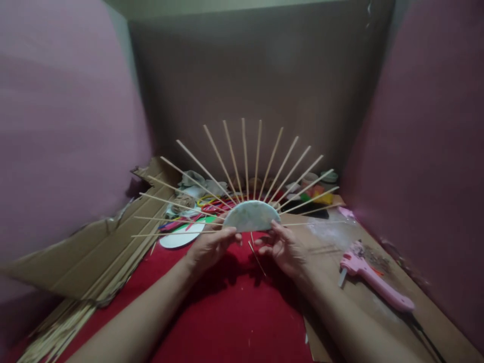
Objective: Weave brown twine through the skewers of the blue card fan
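I hold up a pale round disc (251, 217) with several thin wooden skewers (245, 159) fanning out of it like rays. My left hand (212, 245) grips the disc's lower left edge. On the lower right edge, my right hand (284, 248) pinches it. Below the disc, between my hands, a single loose skewer (257, 258) slants down over the red cloth (227, 312).
A pink glue gun (372, 276) lies on the cardboard (340, 237) at the right. A bundle of skewers (64, 322) and folded cardboard (94, 252) lie at the left. A white disc (180, 238) and coloured craft bits (212, 204) sit behind. Pink walls close in on both sides.
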Demonstrator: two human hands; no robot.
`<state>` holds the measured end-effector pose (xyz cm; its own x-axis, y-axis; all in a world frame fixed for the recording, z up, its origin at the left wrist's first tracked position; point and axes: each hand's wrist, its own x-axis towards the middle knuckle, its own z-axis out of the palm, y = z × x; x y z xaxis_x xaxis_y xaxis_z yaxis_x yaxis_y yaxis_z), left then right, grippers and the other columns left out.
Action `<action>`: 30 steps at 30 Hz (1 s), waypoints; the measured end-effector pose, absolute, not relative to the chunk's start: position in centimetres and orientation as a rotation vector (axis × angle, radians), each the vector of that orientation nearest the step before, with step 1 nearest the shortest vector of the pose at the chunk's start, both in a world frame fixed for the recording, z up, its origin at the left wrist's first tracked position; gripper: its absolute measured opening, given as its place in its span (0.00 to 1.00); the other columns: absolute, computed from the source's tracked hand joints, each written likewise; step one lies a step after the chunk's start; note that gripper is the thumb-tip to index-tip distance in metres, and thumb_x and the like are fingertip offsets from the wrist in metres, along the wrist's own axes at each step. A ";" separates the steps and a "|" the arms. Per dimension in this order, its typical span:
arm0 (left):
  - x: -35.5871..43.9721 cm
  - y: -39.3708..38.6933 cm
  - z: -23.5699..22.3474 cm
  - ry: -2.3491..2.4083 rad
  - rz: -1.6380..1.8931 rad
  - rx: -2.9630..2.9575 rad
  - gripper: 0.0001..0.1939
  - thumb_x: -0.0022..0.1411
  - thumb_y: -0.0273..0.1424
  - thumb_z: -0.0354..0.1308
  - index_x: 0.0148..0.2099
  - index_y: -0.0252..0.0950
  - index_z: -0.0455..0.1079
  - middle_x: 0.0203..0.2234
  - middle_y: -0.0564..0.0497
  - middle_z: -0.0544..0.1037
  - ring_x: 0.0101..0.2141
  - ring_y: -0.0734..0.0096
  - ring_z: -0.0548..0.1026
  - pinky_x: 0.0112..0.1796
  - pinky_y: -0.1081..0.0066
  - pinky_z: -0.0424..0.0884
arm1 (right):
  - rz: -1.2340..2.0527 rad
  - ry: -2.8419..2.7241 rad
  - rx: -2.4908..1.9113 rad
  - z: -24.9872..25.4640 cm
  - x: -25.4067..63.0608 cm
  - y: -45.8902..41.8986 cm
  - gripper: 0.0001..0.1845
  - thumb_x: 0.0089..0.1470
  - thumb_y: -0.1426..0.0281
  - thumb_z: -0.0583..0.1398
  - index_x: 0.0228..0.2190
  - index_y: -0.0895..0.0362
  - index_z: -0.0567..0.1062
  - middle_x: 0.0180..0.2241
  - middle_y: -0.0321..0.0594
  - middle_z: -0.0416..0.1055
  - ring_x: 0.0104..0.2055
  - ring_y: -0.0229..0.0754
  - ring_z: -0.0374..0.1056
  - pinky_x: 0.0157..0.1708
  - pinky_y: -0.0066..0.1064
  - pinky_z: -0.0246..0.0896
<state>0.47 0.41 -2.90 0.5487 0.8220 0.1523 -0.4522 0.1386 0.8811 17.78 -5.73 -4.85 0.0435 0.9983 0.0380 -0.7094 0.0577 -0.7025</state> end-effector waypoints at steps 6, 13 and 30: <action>1.3 -1.1 -2.5 0.365 0.953 1.186 0.13 0.48 0.21 0.62 0.39 0.33 0.73 0.31 0.47 0.76 0.31 0.71 0.73 0.33 0.73 0.70 | 1.477 -0.487 -0.591 -5.0 17.8 -5.7 0.16 0.37 0.63 0.70 0.27 0.57 0.73 0.20 0.33 0.74 0.19 0.36 0.70 0.18 0.24 0.65; 1.1 -0.6 -3.3 0.348 0.958 1.319 0.12 0.48 0.26 0.63 0.38 0.32 0.73 0.27 0.49 0.73 0.26 0.73 0.69 0.27 0.73 0.68 | 1.453 -0.463 -0.654 -5.0 17.7 -5.7 0.22 0.30 0.62 0.72 0.29 0.58 0.75 0.20 0.36 0.75 0.19 0.37 0.70 0.16 0.23 0.66; 0.8 -0.1 -3.0 0.528 0.982 1.331 0.12 0.54 0.35 0.59 0.25 0.33 0.67 0.15 0.55 0.64 0.15 0.79 0.62 0.17 0.76 0.59 | 1.396 -0.522 -0.632 -5.5 18.0 -5.4 0.22 0.36 0.61 0.70 0.32 0.58 0.72 0.22 0.34 0.75 0.19 0.36 0.69 0.18 0.25 0.66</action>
<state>0.80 -0.09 -2.96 0.5199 0.8292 0.2052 -0.2861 -0.0572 0.9565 18.02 -5.44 -5.53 0.1117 0.9933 -0.0306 -0.7294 0.0610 -0.6813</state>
